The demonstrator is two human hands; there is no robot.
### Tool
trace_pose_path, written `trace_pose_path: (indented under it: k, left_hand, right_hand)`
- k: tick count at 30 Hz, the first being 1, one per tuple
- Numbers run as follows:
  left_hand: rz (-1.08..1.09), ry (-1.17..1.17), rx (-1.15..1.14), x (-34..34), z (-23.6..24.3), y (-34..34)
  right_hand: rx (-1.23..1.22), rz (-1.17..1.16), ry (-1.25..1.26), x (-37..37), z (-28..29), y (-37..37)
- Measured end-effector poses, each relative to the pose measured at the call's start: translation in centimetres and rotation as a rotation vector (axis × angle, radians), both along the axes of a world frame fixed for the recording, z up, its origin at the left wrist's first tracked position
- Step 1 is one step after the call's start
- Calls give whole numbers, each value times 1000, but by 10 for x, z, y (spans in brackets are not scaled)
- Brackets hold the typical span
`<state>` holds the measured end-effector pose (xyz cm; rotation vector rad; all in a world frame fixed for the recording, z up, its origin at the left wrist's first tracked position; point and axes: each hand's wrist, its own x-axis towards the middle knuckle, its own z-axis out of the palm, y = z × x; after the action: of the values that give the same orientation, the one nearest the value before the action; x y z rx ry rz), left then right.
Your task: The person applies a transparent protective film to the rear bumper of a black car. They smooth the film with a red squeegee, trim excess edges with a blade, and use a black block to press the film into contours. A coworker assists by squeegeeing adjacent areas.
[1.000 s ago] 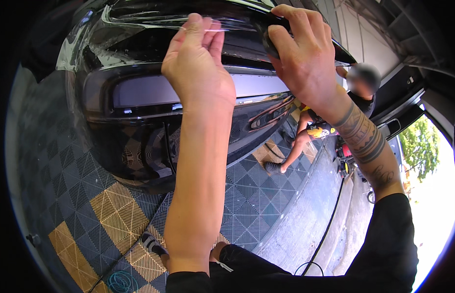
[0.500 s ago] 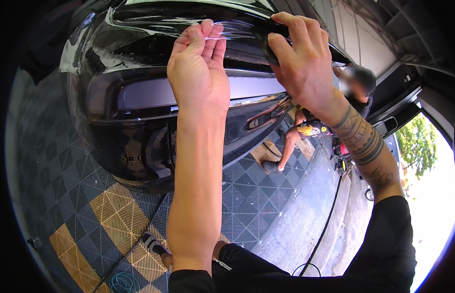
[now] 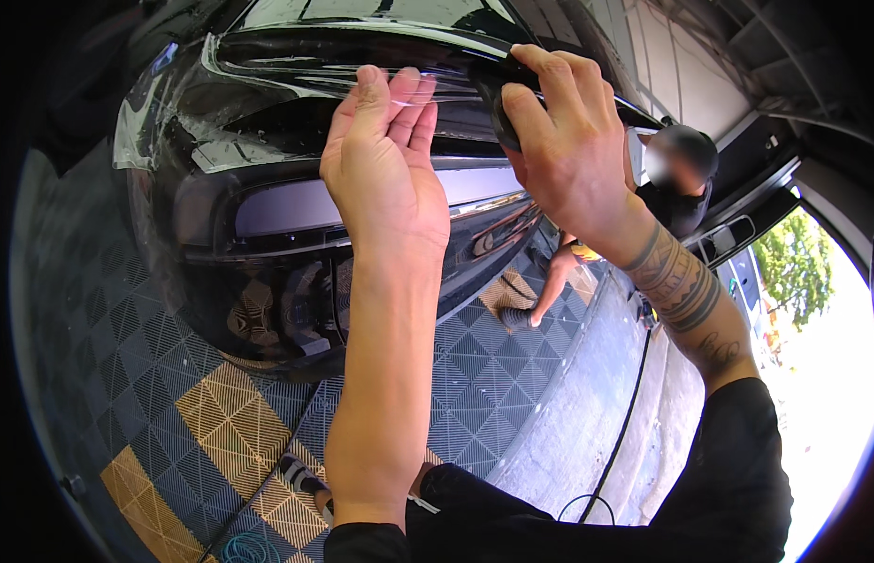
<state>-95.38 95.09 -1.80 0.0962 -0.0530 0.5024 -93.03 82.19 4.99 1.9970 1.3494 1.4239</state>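
A sheet of clear film (image 3: 137,136) lies wrinkled over the black car (image 3: 240,281), bunched into taut folds near my fingers. My left hand (image 3: 385,155) is turned palm up with its fingers curled at those folds, and the film seems gripped between thumb and fingers. Just right of it, my right hand (image 3: 568,141) holds a dark squeegee (image 3: 493,103) against the film-covered panel. The fingers of that hand bend around the tool, which partly hides it. Both forearms reach up from the lower edge.
Another person (image 3: 676,178) crouches beyond the car on the right. Grey and tan floor tiles (image 3: 230,418) lie below, with a thin hose (image 3: 254,497) across them at lower left. A black cable (image 3: 620,413) runs over the concrete. Daylight enters at the right.
The car and both hands sit slightly lower in the picture. My right hand with the squeegee has shifted a little left, and my left thumb stands more upright.
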Motion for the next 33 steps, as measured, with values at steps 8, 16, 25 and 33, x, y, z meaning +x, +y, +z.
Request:
trace_pose_path:
  k: [8, 16, 25, 33]
  left_hand:
    - [67, 9, -88, 3, 0, 3]
    - [6, -44, -35, 7, -11, 9]
    - [-81, -12, 26, -2, -7, 19]
    - [21, 128, -74, -5, 4, 21]
  right_hand:
    - [-18, 4, -60, 4, -3, 3]
    - [-38, 144, 180, -2, 13, -9]
    - [-24, 2, 106, -9, 1, 17]
    - [-58, -78, 96, -15, 1, 22]
